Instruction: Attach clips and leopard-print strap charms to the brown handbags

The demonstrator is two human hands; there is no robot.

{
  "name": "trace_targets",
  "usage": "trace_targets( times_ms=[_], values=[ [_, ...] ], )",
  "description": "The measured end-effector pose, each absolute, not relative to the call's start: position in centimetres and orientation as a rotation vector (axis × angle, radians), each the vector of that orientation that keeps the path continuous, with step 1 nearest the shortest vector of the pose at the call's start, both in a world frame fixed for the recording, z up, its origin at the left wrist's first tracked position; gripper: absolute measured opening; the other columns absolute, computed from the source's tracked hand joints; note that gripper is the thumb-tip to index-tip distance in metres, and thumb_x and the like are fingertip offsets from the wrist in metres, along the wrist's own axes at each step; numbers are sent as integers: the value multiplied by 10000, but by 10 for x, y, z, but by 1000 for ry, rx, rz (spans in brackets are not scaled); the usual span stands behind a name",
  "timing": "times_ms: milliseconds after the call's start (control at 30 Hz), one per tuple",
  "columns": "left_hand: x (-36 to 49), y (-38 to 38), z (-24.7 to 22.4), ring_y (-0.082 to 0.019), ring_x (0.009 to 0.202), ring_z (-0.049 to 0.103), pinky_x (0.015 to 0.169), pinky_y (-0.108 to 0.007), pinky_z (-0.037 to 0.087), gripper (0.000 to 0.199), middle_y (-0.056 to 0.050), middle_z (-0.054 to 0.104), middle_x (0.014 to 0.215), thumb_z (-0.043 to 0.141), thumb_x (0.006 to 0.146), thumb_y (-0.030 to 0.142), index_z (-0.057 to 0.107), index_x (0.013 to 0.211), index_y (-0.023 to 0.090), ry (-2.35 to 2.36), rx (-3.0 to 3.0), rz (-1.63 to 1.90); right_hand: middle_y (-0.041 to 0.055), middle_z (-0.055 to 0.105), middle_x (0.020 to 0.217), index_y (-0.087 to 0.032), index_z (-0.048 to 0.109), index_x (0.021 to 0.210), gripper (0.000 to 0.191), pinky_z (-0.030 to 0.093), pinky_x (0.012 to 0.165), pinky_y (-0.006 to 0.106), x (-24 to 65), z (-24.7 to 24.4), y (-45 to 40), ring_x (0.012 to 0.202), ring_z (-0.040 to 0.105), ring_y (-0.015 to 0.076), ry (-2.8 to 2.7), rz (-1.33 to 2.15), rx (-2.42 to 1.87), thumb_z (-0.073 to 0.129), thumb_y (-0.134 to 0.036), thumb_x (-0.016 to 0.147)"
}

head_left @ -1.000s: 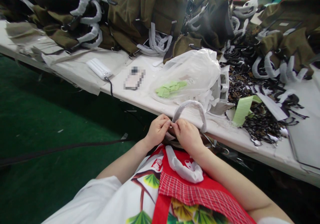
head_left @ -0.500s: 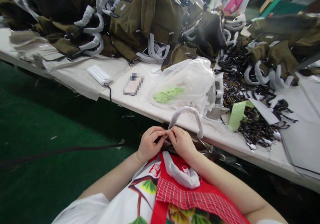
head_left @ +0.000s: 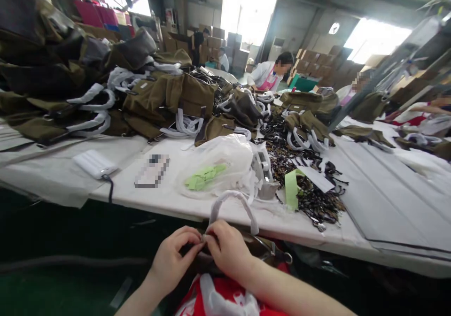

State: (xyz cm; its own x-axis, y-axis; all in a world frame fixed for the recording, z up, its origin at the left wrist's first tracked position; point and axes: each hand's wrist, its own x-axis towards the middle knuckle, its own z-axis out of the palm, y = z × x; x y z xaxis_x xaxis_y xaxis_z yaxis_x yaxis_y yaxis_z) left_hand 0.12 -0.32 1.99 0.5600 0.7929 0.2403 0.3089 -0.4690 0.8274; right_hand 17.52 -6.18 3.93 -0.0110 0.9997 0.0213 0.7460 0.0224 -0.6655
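Bag in hand: the dark olive bag [head_left: 263, 250] lies at the person's front, on the near side of the clear plastic bag [head_left: 229, 154], just off the worktable [head_left: 384, 208] edge, probably held close to the body so both hands reach its top
Left hand: [head_left: 172, 257] thumb and forefinger nearly closed in a pinch at the bag's top, perhaps to steady a small part; what sits between them is too hidden to tell
Right hand: [head_left: 229, 250] fingers curled, tips pinched against the left's, as if both work one spot; its hold is likewise hidden
Handles: the far handle [head_left: 235, 196] arches up towards the plastic bag, the near handle [head_left: 213, 292] flops towards the body, which leaves the top between them reachable; both wear pale wrapping, likely against scuffs
Inside the plastic bag: green pieces [head_left: 204, 176], seemingly kept together there
Left of the plastic bag: a blurred phone [head_left: 152, 171], then a white block [head_left: 93, 163] with a black cable
Right of it: a green strip [head_left: 291, 189] against dark corded pieces [head_left: 319, 208]
Behind it: heaped olive bags [head_left: 190, 95], and farther off a co-worker [head_left: 269, 74] in pink and white
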Motion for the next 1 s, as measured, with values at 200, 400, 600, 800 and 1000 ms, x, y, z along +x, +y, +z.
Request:
trace_targets(
  times_ms=[200,400,600,800,1000],
  values=[
    [2,0,30,-176,789,686,721,-253,574,145,-41,700,853,622,833,224,664,696,209,844,2050,788,69,654,1044,-204,689,1085,273,515,861,269,181,42,-66,967,642,168,-1776,748,-1431,520,-132,884],
    [-7,3,54,-150,759,658,703,-233,541,173,-29,674,812,608,866,218,637,696,200,735,2031,683,72,679,1031,-204,699,1082,290,508,859,296,183,44,-70,956,643,186,-1714,780,-1399,575,-117,835],
    [-9,1,64,-156,792,637,736,-263,510,163,-34,654,822,603,854,170,599,692,185,925,1978,882,43,696,850,-208,706,911,196,495,756,290,183,43,-70,801,648,181,-1620,1041,-1367,513,-188,890],
    [0,-5,59,-152,788,637,730,-266,505,137,-32,661,818,646,822,148,588,701,180,951,1913,1043,9,591,693,-209,562,721,220,431,630,282,188,32,-73,672,551,178,-1473,1267,-1396,537,-341,895],
    [11,-4,58,-158,780,641,754,-288,514,134,-30,665,805,647,842,189,606,714,185,1061,1898,1135,-11,544,611,-195,574,746,301,395,625,274,189,32,-75,611,499,152,-1348,1376,-1345,531,-449,901]
  ],
)
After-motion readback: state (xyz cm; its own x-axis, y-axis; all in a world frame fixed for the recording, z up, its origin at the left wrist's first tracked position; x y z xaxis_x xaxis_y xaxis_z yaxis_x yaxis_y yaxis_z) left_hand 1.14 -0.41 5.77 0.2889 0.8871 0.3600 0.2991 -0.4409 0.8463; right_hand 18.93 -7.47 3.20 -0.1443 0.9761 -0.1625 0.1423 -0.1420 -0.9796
